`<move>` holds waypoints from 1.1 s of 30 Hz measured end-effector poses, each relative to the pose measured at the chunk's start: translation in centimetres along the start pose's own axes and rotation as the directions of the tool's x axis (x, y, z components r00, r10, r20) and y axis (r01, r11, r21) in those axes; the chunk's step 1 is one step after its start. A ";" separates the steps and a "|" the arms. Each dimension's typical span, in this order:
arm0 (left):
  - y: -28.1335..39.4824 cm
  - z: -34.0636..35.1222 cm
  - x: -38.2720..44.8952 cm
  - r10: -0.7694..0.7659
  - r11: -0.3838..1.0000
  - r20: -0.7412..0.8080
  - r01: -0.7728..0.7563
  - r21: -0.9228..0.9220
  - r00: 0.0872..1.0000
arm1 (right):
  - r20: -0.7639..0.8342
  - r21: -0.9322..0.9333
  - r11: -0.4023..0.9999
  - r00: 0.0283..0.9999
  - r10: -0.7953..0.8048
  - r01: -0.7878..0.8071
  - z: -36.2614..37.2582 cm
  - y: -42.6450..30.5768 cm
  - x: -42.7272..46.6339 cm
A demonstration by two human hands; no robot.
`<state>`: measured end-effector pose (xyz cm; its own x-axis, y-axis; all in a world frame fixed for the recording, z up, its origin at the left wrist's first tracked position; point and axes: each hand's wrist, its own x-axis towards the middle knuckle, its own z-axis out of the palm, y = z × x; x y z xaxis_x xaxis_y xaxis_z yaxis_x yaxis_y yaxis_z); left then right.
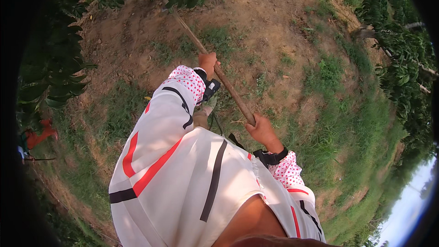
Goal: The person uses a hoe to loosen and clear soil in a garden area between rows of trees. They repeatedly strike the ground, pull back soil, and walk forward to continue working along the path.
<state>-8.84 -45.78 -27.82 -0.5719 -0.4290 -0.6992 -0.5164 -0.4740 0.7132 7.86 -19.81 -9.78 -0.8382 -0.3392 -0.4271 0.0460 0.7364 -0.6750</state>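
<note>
A long wooden handle (229,87) slants across the view from the upper left to the centre. My left hand (208,62) is closed around its middle, and my right hand (262,129) grips its lower right end. The handle's far end reaches up beside the leaves, where a small part of a metal tool head (164,9) shows; its full shape cannot be told. Both forearms have dotted cuffs and black wrist straps. One of my feet (208,108) is partly visible below the handle, on weedy soil.
Leafy tree branches (58,75) hang at the left, with more foliage (401,58) at the right. Bare soil (264,24) and green weeds (325,137) cover the ground. At the far left edge another person in orange-red clothing (43,133) is partly visible.
</note>
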 end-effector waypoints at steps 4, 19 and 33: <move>-14.1 -5.2 1.4 -0.122 0.988 0.157 0.105 0.112 0.980 | 0.072 -0.118 0.991 0.995 0.071 -0.062 -0.8 3.1 -11.1; -33.4 -9.0 -6.5 -0.172 0.912 0.362 0.009 0.410 0.916 | 0.133 0.067 0.932 0.929 0.344 -0.355 -1.0 10.8 -32.0; -4.4 -3.1 -10.2 0.040 0.998 0.016 -0.039 -0.056 0.999 | -0.029 0.071 0.997 1.000 -0.012 0.014 5.1 1.7 -6.9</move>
<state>1.24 -41.72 -23.93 -0.6022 -0.4347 -0.6696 -0.4575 -0.4994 0.7357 16.53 -19.23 -11.05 -0.8541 -0.3308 -0.4014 0.0729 0.6879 -0.7221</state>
